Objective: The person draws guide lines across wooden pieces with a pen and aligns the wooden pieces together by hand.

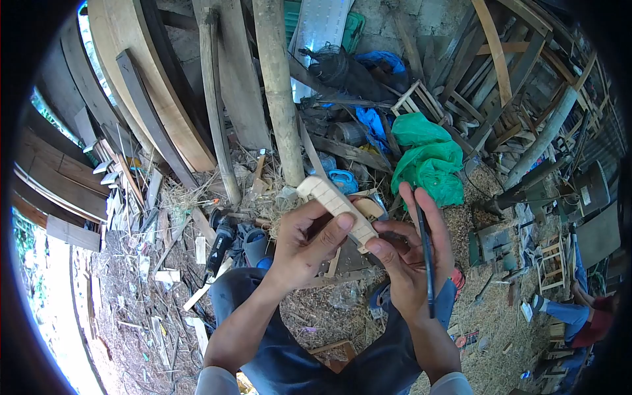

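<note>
A pale carved wooden block (338,206) with crossing lines on its face is held up in front of me at a slant. My left hand (313,243) grips it, with the thumb on its face and the fingers behind. My right hand (415,253) has thumb and fingertips at the block's lower right end. A thin dark rod-like tool (426,263) is tucked between the fingers of that hand and hangs down past the palm; its exact kind is unclear. Behind the block shows a tan piece (370,209), partly hidden by the fingers.
A dark power tool (219,243) lies on the littered ground left of my knees. Long boards (141,85) and a post (280,92) stand ahead. A green plastic bag (428,158) is ahead right. Another person (582,319) sits at far right.
</note>
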Motion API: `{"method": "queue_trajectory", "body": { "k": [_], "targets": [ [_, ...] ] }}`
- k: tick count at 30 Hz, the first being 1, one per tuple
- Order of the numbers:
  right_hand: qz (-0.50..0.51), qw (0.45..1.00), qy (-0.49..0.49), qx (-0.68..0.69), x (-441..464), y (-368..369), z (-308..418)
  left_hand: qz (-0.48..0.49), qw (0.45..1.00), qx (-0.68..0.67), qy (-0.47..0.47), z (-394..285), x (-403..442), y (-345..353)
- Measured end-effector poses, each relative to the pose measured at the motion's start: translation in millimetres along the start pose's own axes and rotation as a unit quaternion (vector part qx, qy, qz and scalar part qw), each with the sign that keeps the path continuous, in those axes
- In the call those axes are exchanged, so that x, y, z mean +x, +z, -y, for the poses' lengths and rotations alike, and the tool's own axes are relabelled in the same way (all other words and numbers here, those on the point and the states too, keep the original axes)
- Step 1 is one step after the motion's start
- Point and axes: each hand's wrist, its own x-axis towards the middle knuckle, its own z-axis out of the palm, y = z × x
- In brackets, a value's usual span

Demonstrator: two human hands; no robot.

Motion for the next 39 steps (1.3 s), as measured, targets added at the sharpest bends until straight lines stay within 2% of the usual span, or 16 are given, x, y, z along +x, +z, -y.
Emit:
{"method": "queue_trajectory", "body": {
  "k": [2, 8, 27, 29, 33, 35, 39],
  "targets": [
    [-0.005, 0.999, 0.037, 0.0, 0.8, 0.7, 2.1, -0.013, 1.0, -0.003, 0.026, 0.9, 0.0, 2.8],
    [-0.025, 0.999, 0.023, 0.003, -1.8, 1.8, 1.3, 0.006, 1.0, -0.009, 0.012, 1.5, -1.0, -3.0],
    [-0.027, 0.999, 0.003, -0.023, -1.2, -0.3, 3.6, -0.017, 0.999, 0.008, 0.026, 0.9, -0.1, 0.5],
    [-0.032, 0.998, 0.036, -0.029, -1.3, 0.3, 6.5, -0.015, 1.0, 0.007, 0.011, 0.5, -0.7, -0.6],
    [-0.03, 0.998, 0.037, -0.032, -0.8, 0.0, 5.6, 0.003, 0.999, 0.036, 0.007, 0.1, 0.0, -2.4],
    [-0.028, 0.999, -0.001, -0.02, -0.6, 0.0, 2.4, -0.003, 0.999, 0.038, 0.023, 0.7, -0.1, -1.5],
    [-0.031, 0.999, 0.001, -0.021, -0.5, 0.5, 3.0, -0.017, 1.0, 0.017, 0.01, -0.3, -1.2, -0.7]
  ]
}}
